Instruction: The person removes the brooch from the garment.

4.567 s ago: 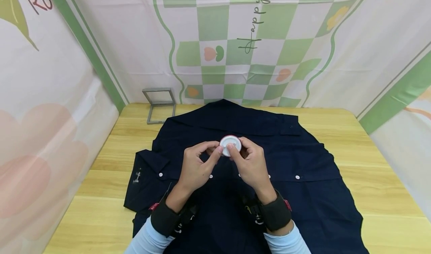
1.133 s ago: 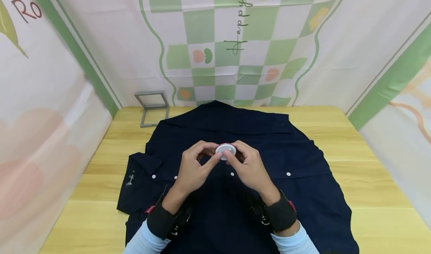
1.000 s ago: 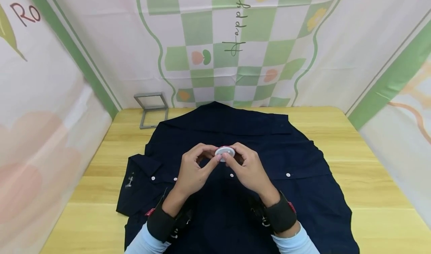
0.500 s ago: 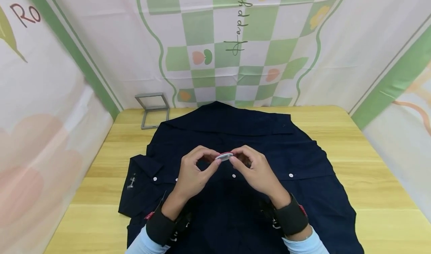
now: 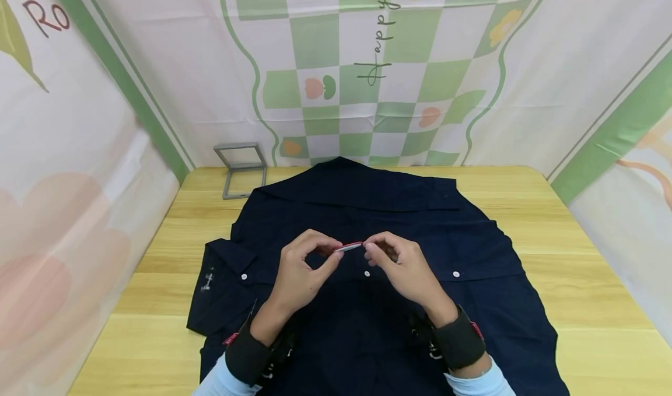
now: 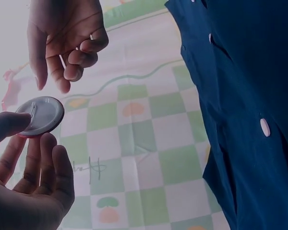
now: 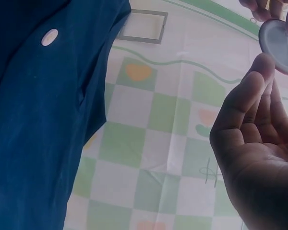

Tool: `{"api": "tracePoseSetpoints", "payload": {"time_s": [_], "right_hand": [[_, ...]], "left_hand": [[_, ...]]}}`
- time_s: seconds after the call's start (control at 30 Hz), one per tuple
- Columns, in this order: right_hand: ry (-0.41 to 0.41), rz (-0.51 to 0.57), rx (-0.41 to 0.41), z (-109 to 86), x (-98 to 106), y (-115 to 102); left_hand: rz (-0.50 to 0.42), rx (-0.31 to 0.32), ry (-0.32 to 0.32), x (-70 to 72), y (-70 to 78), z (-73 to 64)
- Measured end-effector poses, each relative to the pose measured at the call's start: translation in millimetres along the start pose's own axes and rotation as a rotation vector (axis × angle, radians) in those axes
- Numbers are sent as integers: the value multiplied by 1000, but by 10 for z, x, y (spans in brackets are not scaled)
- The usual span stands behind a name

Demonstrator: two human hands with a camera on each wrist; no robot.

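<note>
My left hand pinches a round pin-back badge between thumb and fingers. The badge lies almost edge-on in the head view, with a thin red rim and a pale back. In the left wrist view, the grey-looking back of the badge carries a pin, partly behind the thumb. My right hand hovers just right of the badge, fingers loosely bent, holding nothing; the left wrist view has a gap between them. Below both hands, a dark navy shirt with white buttons is spread on the wooden table.
At the back left of the table stands a grey hinged frame, its upper half leaning back. A folded sleeve with a small light embroidery lies at the shirt's left. Patterned cloth hangs behind the table and on both sides.
The badge has tipped from showing its white back to nearly edge-on. My right hand has let go of it and shifted slightly right, while the left keeps its pinch.
</note>
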State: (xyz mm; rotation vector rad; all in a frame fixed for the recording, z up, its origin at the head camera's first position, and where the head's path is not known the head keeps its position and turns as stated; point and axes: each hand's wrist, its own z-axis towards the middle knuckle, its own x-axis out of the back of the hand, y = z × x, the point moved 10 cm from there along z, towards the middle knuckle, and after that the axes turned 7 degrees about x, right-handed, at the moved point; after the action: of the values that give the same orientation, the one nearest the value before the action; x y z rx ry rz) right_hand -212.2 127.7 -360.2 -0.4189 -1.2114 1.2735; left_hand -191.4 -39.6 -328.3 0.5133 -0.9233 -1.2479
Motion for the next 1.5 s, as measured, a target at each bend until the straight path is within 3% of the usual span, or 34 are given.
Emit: {"api": "tracePoseSetpoints", "payload": {"time_s": [0.4,0.63,1.07,1.3,1.5], "right_hand": [[50,44,-113,23,24,76],[61,102,-204,33,-17,143],[61,150,-265,64,-86,214],[41,96,-279,60,-82,261],[31,65,-319,41,-70,311]], "left_hand": [[71,-119,73,21,115,0],[108,-155,95,16,115,8],[197,-191,69,-56,86,4],[243,-213,38,-147,104,-27],[277,-189,4,-212,76,-37]]}}
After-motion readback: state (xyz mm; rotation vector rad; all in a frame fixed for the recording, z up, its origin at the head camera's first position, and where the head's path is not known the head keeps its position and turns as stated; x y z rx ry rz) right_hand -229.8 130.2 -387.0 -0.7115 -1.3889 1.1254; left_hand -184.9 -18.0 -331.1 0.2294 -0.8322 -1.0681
